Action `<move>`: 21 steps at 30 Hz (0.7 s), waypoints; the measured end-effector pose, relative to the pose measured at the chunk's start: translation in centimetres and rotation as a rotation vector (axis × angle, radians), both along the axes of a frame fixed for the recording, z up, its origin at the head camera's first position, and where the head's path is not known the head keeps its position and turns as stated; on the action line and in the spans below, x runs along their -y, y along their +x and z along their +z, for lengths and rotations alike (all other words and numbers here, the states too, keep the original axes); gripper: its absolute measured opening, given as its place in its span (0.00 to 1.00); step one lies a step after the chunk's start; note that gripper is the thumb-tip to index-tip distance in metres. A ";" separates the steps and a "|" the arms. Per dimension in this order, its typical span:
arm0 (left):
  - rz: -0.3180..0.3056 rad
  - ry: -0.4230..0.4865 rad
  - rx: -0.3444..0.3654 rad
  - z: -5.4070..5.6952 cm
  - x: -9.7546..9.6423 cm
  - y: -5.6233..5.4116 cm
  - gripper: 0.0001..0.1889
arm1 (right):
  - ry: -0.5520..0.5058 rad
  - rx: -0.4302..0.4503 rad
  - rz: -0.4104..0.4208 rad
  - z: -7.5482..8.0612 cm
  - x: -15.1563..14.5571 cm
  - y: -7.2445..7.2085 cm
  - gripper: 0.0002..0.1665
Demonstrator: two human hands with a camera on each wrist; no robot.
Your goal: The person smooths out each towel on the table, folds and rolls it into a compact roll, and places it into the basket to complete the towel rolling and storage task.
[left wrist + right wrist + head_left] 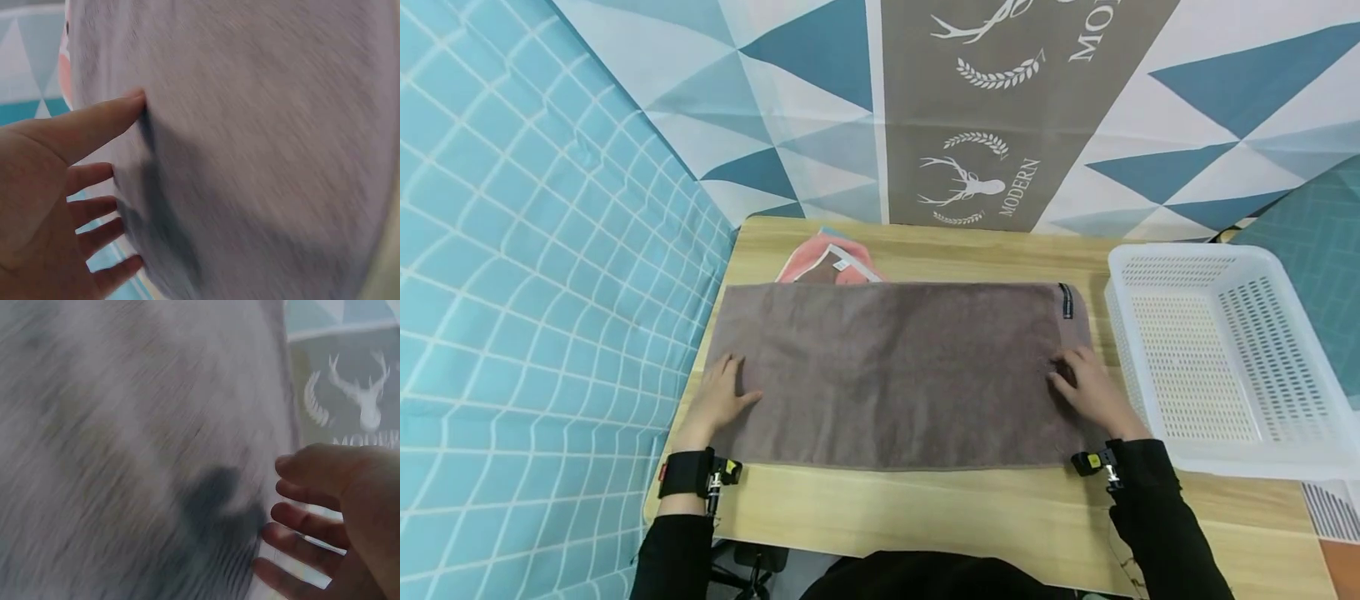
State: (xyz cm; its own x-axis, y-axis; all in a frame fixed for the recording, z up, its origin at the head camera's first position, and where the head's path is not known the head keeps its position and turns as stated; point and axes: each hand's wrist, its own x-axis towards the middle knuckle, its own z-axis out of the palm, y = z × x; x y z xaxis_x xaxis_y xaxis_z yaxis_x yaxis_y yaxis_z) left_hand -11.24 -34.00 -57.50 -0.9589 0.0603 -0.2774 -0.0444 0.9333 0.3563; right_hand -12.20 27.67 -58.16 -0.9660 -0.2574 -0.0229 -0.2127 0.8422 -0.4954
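A grey-brown towel (895, 375) lies spread lengthwise across the wooden table, with a small dark label (1066, 302) near its far right corner. Over the towel's left end is my left hand (718, 398), thumb spread away from the fingers. In the left wrist view, its fingertips (103, 234) reach the towel's edge; whether they touch the cloth is unclear. My right hand (1093, 390) is at the opposite end, its fingers loosely bent. The right wrist view shows gaps between those fingers (309, 515) and no cloth gripped. Both wrist views are blurred.
Behind the towel a pink cloth (850, 248) with a white edge is partly covered. At the right stands a white perforated plastic basket (1195, 254). Blue checked fabric (535, 292) hangs along the left side, and patterned fabric (820, 100) rises behind the table (985, 508).
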 end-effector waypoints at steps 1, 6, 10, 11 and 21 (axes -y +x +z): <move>0.023 0.001 -0.015 -0.1 0.4 0.4 0.43 | -0.001 -0.005 -0.018 -0.2 -0.4 0.4 0.17; 0.123 -0.020 -0.032 0.0 1.7 1.9 0.43 | -0.018 -0.011 -0.076 -0.6 -1.8 1.8 0.14; 0.254 -0.017 -0.012 0.3 1.9 3.2 0.41 | 0.003 0.033 -0.117 -0.6 -2.1 2.7 0.17; 0.292 -0.024 -0.008 0.5 1.9 3.6 0.40 | 0.010 0.048 -0.134 -0.6 -2.1 2.9 0.18; 0.449 -0.034 0.225 2.1 2.9 5.9 0.36 | 0.125 0.301 -0.316 -0.2 -2.4 5.5 0.29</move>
